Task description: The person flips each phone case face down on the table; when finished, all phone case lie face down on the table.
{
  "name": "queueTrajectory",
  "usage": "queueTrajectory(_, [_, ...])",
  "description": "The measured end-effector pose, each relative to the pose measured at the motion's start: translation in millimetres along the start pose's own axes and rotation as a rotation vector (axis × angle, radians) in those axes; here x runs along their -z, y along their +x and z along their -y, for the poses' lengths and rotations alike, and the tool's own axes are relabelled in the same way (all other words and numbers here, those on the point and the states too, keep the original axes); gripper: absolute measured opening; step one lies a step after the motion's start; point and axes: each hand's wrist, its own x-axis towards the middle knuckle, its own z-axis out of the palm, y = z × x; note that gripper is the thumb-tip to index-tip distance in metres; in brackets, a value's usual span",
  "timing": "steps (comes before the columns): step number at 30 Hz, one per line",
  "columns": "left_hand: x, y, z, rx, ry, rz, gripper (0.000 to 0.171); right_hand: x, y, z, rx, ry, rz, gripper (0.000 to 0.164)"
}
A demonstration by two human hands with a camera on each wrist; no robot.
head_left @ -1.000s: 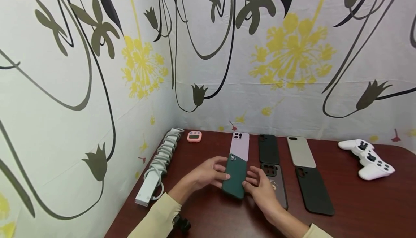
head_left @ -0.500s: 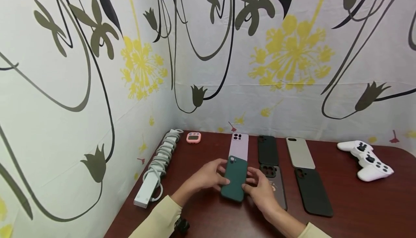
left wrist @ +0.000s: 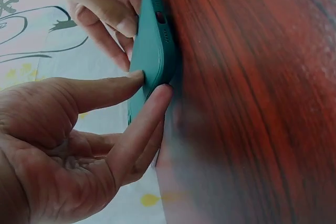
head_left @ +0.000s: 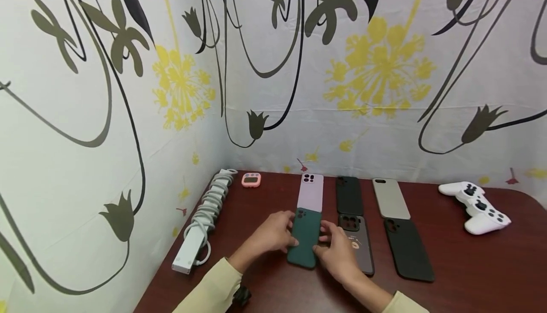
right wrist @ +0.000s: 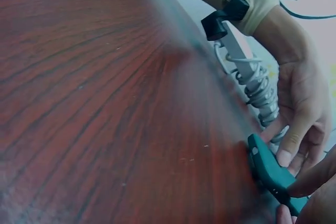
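Note:
A dark green phone case (head_left: pixel 305 241) lies flat at the near end of a lilac phone case (head_left: pixel 310 194), its camera cutout toward the wall. My left hand (head_left: pixel 273 233) pinches its left edge between thumb and fingers. On the opposite edge my right hand (head_left: pixel 337 254) grips it, thumb on the near corner area. In the left wrist view the green case (left wrist: pixel 152 51) shows its port end close over the table, with the left thumb on its back and a finger at its lower corner. The right wrist view has the green case (right wrist: pixel 270 169) at lower right.
Right of the hands lie a dark grey case (head_left: pixel 363 253) with printing, a black case (head_left: pixel 349 196), a beige case (head_left: pixel 391 200) and another black case (head_left: pixel 409 251). A white game controller (head_left: pixel 476 208) sits farther right. Leftward are a cord-wrapped power strip (head_left: pixel 198 232) and a pink timer (head_left: pixel 251 180).
Both hands have brought the green case down and toward the person; it was tilted and overlapping the lilac case, and now lies in line just below it.

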Motion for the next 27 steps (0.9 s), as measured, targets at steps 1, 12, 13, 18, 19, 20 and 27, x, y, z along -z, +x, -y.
queueTrajectory(1, [0.2,-0.3,0.6,-0.006,0.015,0.003,0.07,-1.7,0.1,-0.6,0.006,0.001,-0.002,0.07])
queueTrajectory(12, [2.6,2.6,4.1,-0.057,0.224,-0.015,0.068,-5.6,2.4,6.1,0.081,-0.134,0.021,0.076])
queueTrajectory(13, [2.8,3.6,3.5,-0.063,0.261,-0.019,0.068,-4.6,3.1,6.6,0.089,-0.15,0.028,0.076])
queueTrajectory(18, [1.9,8.6,-0.2,-0.071,0.341,-0.022,0.064,2.1,5.7,8.7,0.076,-0.208,0.072,0.077])
queueTrajectory(19, [1.3,9.7,-0.9,-0.071,0.341,-0.02,0.062,3.2,6.1,8.9,0.075,-0.217,0.079,0.078])
queueTrajectory(20, [0.7,10.8,-1.4,-0.069,0.336,-0.02,0.061,4.2,6.4,9.2,0.073,-0.225,0.084,0.078])
queueTrajectory(27, [-2.2,19.8,1.6,-0.057,0.319,-0.009,0.05,6.4,9.5,8.7,0.108,-0.261,0.082,0.078])
